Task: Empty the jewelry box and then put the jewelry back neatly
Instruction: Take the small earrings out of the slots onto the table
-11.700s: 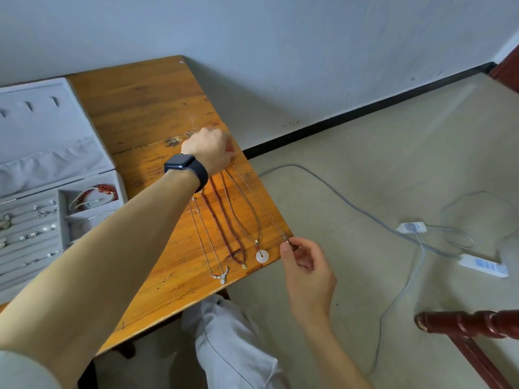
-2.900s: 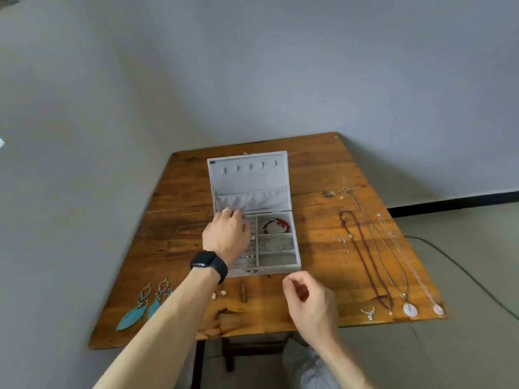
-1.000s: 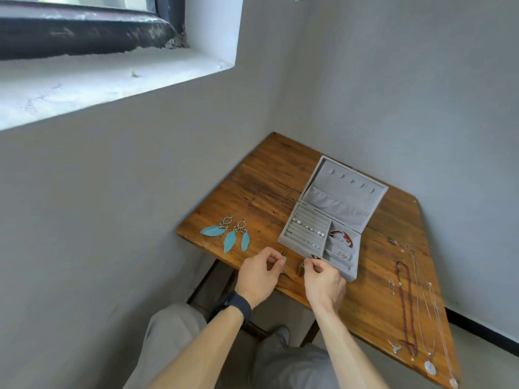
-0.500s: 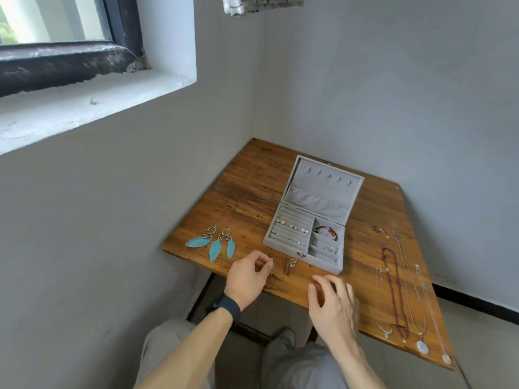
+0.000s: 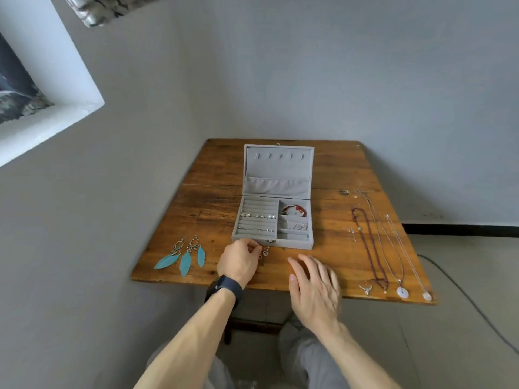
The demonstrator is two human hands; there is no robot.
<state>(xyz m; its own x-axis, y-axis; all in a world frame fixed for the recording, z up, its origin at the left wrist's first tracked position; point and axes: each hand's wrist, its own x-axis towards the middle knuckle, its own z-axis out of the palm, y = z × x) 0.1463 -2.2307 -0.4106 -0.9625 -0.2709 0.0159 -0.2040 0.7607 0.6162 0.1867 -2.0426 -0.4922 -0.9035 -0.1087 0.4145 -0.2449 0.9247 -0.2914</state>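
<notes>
The grey jewelry box (image 5: 289, 243) stands open in the middle of the wooden table (image 5: 213, 197), its lid upright. Small studs and rings (image 5: 258, 216) sit in its left slots, and a red bracelet (image 5: 295, 209) lies in a right compartment. My left hand (image 5: 240, 261), wearing a dark watch, rests in front of the box with its fingers pinched on a small silver earring (image 5: 265, 251) lying on the wood. My right hand (image 5: 314, 287) hovers open over the table's near edge, holding nothing.
Two turquoise feather earrings (image 5: 182, 256) lie at the table's front left. Several necklaces (image 5: 370, 248), one with a white disc pendant (image 5: 402, 292), are stretched out along the right side. A cable (image 5: 463, 293) runs over the floor at right. Grey walls close in behind and at left.
The view has swung to face the table squarely. My right hand has let go of the small earrings and drawn back, fingers spread. My left hand stays pinched at them.
</notes>
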